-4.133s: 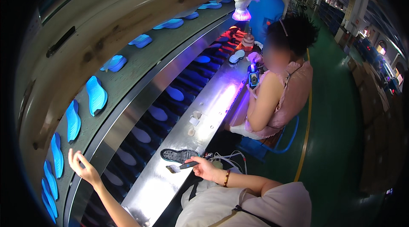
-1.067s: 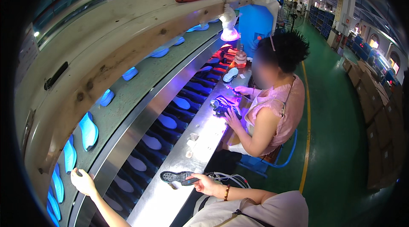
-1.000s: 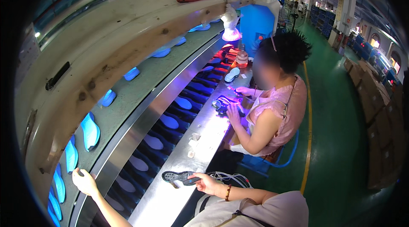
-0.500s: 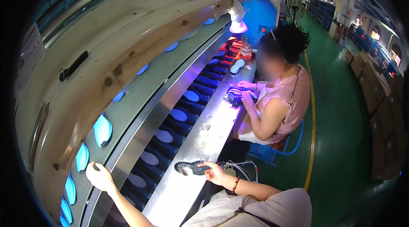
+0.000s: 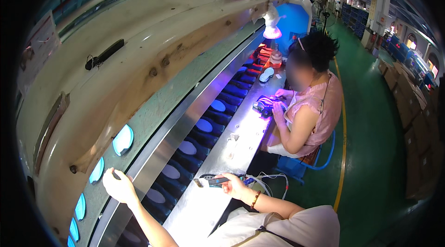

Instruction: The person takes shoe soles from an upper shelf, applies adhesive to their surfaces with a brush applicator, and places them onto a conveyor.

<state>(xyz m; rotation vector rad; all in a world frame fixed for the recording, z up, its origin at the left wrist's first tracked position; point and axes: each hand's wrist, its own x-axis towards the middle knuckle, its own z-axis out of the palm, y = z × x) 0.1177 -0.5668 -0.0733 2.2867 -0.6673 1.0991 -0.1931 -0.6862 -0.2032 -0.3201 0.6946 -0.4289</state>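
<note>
My right hand (image 5: 235, 186) grips a flat brush (image 5: 216, 180) by its dark handle, its pale tip pointing left over the metal ledge. Just behind the brush, and partly covered by it and my fingers, is a dark shoe sole (image 5: 207, 176). Whether my fingers also touch that sole cannot be seen. My left hand (image 5: 118, 186) is raised over the green conveyor belt (image 5: 155, 124), empty, thumb and fingers apart and slightly curled. Beside it lie light blue soles (image 5: 96, 170) in a row along the belt.
Between belt and metal ledge (image 5: 190, 221), dark slots carry pale soles (image 5: 187, 148). Farther along sits a co-worker (image 5: 303, 117) handling a dark shoe (image 5: 265, 105) under purple light. A lamp (image 5: 272, 31) hangs above. White cables (image 5: 271, 180) lie right of my right hand.
The view has shifted, so the scene sits farther right. The brush tip has moved left across the dark sole, now covering more of it. My left hand stays over the belt.
</note>
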